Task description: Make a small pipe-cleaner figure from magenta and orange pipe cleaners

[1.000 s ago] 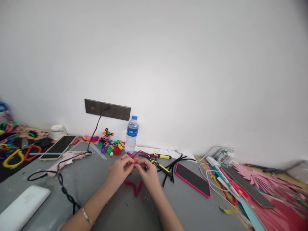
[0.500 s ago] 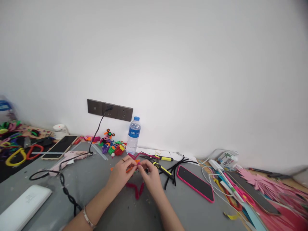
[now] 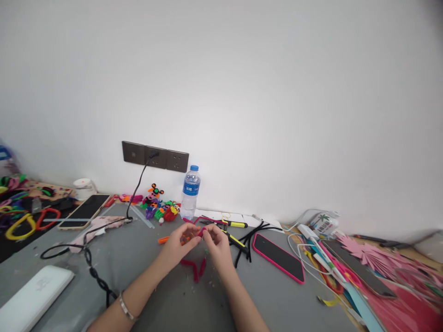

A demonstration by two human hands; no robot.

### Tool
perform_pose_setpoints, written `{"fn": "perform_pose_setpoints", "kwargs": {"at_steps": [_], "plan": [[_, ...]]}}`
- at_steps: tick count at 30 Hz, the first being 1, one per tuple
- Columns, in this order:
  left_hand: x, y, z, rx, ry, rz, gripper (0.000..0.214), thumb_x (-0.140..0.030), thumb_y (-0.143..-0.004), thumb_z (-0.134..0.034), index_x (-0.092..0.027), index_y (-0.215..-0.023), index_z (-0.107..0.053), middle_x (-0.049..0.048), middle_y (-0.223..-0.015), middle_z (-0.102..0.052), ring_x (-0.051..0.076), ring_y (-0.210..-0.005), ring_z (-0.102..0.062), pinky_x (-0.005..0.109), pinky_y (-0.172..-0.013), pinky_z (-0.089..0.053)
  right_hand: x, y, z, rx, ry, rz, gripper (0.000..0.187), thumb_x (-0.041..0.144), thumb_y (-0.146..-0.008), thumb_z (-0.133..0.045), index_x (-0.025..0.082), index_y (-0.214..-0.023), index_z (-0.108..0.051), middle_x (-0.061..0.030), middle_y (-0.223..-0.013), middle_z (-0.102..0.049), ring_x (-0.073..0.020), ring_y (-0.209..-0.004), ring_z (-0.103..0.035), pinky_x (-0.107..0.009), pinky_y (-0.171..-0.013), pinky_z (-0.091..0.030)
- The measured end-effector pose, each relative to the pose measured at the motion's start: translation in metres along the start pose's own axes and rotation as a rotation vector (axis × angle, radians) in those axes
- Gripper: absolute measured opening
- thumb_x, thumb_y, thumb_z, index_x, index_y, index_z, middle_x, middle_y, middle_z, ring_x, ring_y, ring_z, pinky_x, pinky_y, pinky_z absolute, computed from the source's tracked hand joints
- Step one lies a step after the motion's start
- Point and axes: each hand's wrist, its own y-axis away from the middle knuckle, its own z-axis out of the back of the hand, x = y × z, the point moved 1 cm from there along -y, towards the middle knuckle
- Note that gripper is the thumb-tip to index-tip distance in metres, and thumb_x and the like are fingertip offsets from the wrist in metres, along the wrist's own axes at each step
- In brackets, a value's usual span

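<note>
A person sits at a grey table [image 3: 166,295], both forearms reaching forward. The left hand [image 3: 178,244] and the right hand [image 3: 216,244] meet fingertip to fingertip just above the tabletop, each pinched shut on a small pink and orange pipe cleaner piece [image 3: 200,232]. An orange end [image 3: 163,240] pokes out past the left hand.

The step in hand looks like twisting or bending the fuzzy stems together into a small figure. The next move probably calls for a firm pinch with one hand while the other winds the loose end tightly, since the piece is tiny and springy.

Under the hands lie short red pipe cleaner bits [image 3: 194,269]. Just beyond them sit yellow-handled pliers [image 3: 232,240] and a bundle of black pipe cleaners [image 3: 251,235]. A phone in a pink case [image 3: 278,257] lies to the right. Finished colourful figures [image 3: 159,207] stand near a water bottle [image 3: 190,192] against the plain white wall [image 3: 242,92], below a dark row of wall sockets [image 3: 155,157] with a black cable [image 3: 90,267] plugged in. A white power bank [image 3: 34,293] rests at the near left; a second phone [image 3: 83,210] lies further back. Pink paper and cables clutter the far right.
</note>
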Motion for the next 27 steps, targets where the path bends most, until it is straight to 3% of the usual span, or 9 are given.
{"fn": "perform_pose_setpoints", "kwargs": {"at_steps": [4,8,15,19,23,27], "plan": [[0.002,0.000,-0.003,0.049,0.113,0.013,0.027,-0.041,-0.079,-0.062,-0.016,-0.088,-0.062,0.0031,-0.079,-0.064,0.016,-0.073,-0.059,0.024,-0.063,-0.046,0.000,0.000,0.000,0.013,-0.056,0.013,0.023,0.039,-0.083,-0.056,0.018,-0.072,-0.055,0.0007,-0.063,-0.055,-0.0137,-0.060,-0.049,-0.025,-0.058,-0.041],[0.001,0.000,-0.002,-0.008,0.094,-0.007,0.027,-0.042,-0.078,-0.062,-0.016,-0.084,-0.062,0.0014,-0.071,-0.063,0.015,-0.065,-0.058,0.024,-0.059,-0.046,0.001,-0.001,0.001,0.043,-0.057,0.009,0.023,0.040,-0.083,-0.055,0.019,-0.075,-0.055,0.0012,-0.064,-0.052,-0.0126,-0.056,-0.045,-0.024,-0.054,-0.039],[-0.009,0.003,0.008,-0.128,-0.200,-0.164,0.017,-0.032,-0.083,-0.058,-0.018,-0.082,-0.067,0.0023,-0.075,-0.066,0.016,-0.069,-0.061,0.025,-0.063,-0.049,0.005,-0.002,0.008,0.138,0.016,0.046,0.018,0.038,-0.084,-0.055,0.020,-0.085,-0.056,-0.0015,-0.075,-0.058,-0.0156,-0.067,-0.053,-0.026,-0.061,-0.043],[-0.010,0.003,0.011,-0.136,-0.322,-0.278,0.011,-0.028,-0.084,-0.059,-0.019,-0.081,-0.065,0.0009,-0.075,-0.062,0.015,-0.070,-0.061,0.023,-0.062,-0.049,0.008,-0.004,0.016,0.136,0.118,0.102,0.015,0.032,-0.083,-0.060,0.020,-0.092,-0.059,-0.0016,-0.081,-0.061,-0.0156,-0.069,-0.054,-0.028,-0.069,-0.043],[-0.008,0.002,0.012,-0.150,-0.403,-0.350,0.011,-0.028,-0.085,-0.059,-0.019,-0.081,-0.063,0.0015,-0.076,-0.062,0.016,-0.072,-0.061,0.025,-0.064,-0.049,0.010,-0.006,0.021,0.151,0.195,0.118,0.009,0.028,-0.082,-0.061,0.020,-0.085,-0.061,0.0001,-0.075,-0.061,-0.0147,-0.064,-0.053,-0.028,-0.067,-0.043],[-0.004,0.001,0.014,-0.139,-0.450,-0.370,0.009,-0.027,-0.086,-0.057,-0.020,-0.083,-0.063,0.0017,-0.077,-0.063,0.017,-0.074,-0.061,0.026,-0.065,-0.048,0.012,-0.006,0.024,0.156,0.245,0.177,0.012,0.027,-0.082,-0.063,0.020,-0.092,-0.063,-0.0017,-0.080,-0.063,-0.0148,-0.064,-0.053,-0.028,-0.067,-0.044]]}}
